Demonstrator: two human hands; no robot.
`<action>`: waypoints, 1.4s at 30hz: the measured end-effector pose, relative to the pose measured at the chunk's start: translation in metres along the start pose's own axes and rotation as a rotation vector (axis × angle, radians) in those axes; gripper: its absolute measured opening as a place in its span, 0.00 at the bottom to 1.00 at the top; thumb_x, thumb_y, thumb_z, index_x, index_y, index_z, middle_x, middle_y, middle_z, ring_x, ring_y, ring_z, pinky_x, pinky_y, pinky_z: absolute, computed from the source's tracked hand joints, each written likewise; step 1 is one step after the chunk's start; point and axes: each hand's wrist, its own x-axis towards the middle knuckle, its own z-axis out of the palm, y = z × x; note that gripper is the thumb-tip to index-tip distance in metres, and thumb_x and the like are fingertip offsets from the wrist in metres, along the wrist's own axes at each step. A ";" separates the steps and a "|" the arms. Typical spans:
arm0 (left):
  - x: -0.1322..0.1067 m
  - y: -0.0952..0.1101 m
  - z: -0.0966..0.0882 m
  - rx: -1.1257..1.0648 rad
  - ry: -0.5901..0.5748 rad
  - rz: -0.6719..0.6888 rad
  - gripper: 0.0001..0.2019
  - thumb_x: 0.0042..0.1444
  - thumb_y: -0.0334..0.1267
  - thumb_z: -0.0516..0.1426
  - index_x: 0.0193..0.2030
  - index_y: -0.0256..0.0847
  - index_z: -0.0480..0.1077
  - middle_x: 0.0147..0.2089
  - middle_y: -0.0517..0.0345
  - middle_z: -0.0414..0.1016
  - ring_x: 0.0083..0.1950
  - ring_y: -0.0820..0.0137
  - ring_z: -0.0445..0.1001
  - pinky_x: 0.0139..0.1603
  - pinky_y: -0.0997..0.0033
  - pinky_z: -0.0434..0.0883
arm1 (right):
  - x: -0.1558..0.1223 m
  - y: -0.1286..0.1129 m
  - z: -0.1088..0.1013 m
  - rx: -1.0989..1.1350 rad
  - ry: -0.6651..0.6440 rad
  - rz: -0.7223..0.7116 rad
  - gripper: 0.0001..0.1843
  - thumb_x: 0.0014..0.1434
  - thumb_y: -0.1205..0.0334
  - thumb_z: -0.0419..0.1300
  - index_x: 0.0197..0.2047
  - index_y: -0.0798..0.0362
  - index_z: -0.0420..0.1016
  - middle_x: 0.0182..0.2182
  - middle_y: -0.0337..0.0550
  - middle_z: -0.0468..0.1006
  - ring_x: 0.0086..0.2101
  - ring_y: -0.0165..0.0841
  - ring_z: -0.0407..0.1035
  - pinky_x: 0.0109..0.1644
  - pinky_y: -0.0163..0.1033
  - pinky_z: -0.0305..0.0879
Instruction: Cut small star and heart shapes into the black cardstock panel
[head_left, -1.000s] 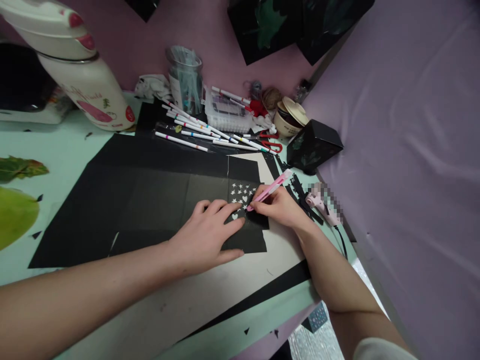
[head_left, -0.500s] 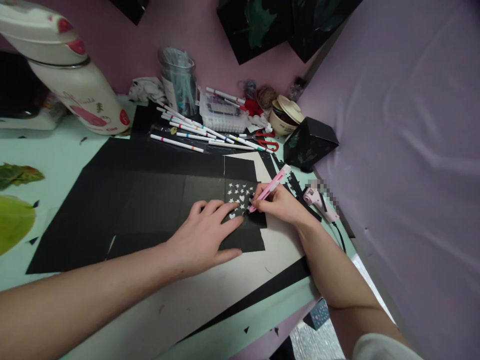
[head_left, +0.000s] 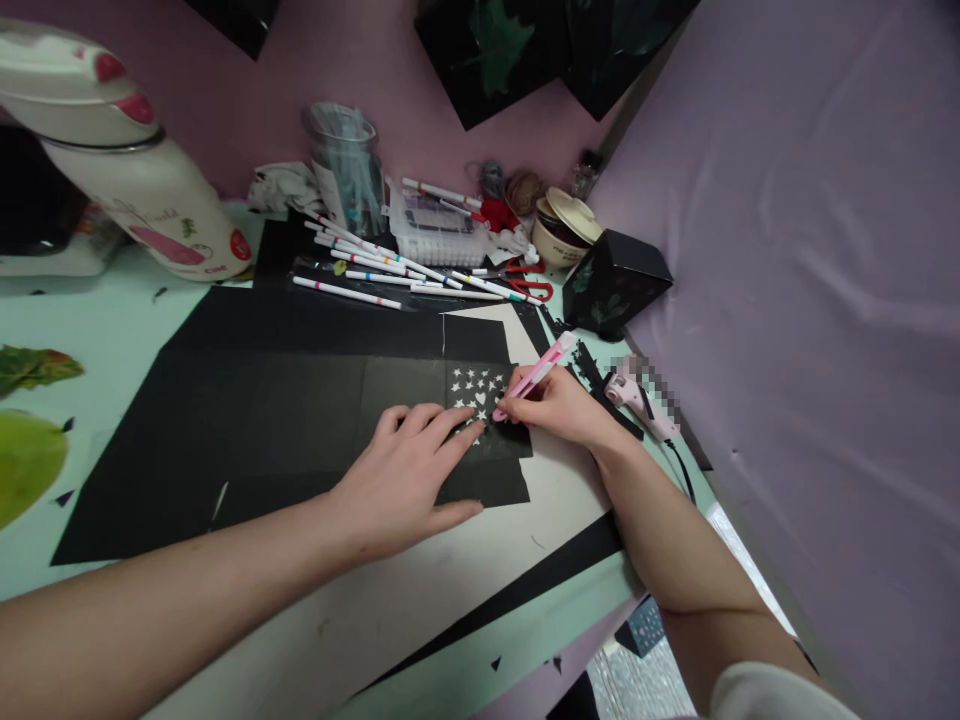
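Observation:
A large sheet of black card (head_left: 300,400) with fold lines lies on a white board (head_left: 450,580). My left hand (head_left: 412,470) rests flat on the card with its fingers spread, the fingertips beside a patch of small star and heart cutouts (head_left: 481,397) that show white. In my right hand (head_left: 551,405) is a pink craft knife (head_left: 540,372), held like a pen. Its tip points down at the card at the right side of the cutouts, close to my left fingertips. Whether the blade touches the card I cannot tell.
Behind the card lie several white sticks (head_left: 349,292), red-handled scissors (head_left: 536,290), a clear jar (head_left: 345,165) and a plastic case (head_left: 439,235). A black box (head_left: 619,285) and a pink glue gun (head_left: 641,400) stand right. A white bottle (head_left: 150,190) and leaves (head_left: 30,465) are left.
The view has shifted slightly. The knife tip has moved a little up and left over the cutouts, and my left fingers have shifted slightly beside them. Both hands keep their grip and pose.

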 end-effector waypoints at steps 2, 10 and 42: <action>0.000 0.000 0.001 0.002 0.000 -0.003 0.34 0.57 0.57 0.55 0.66 0.42 0.59 0.66 0.49 0.61 0.60 0.53 0.59 0.57 0.52 0.51 | 0.000 0.001 0.000 0.014 -0.002 0.008 0.07 0.52 0.62 0.63 0.27 0.53 0.70 0.23 0.37 0.77 0.21 0.26 0.64 0.24 0.32 0.60; 0.000 0.000 0.000 0.006 -0.012 -0.003 0.34 0.57 0.58 0.54 0.66 0.42 0.58 0.66 0.49 0.61 0.60 0.53 0.59 0.57 0.52 0.51 | -0.001 -0.001 0.000 0.067 -0.014 0.058 0.07 0.51 0.63 0.63 0.25 0.53 0.70 0.24 0.38 0.79 0.20 0.26 0.66 0.24 0.32 0.64; 0.000 -0.001 -0.001 0.004 -0.015 0.014 0.28 0.57 0.56 0.56 0.62 0.50 0.64 0.66 0.48 0.59 0.60 0.50 0.58 0.55 0.46 0.55 | -0.006 -0.004 -0.006 0.041 -0.070 0.016 0.01 0.51 0.67 0.61 0.30 0.53 0.73 0.26 0.38 0.78 0.24 0.27 0.66 0.26 0.31 0.62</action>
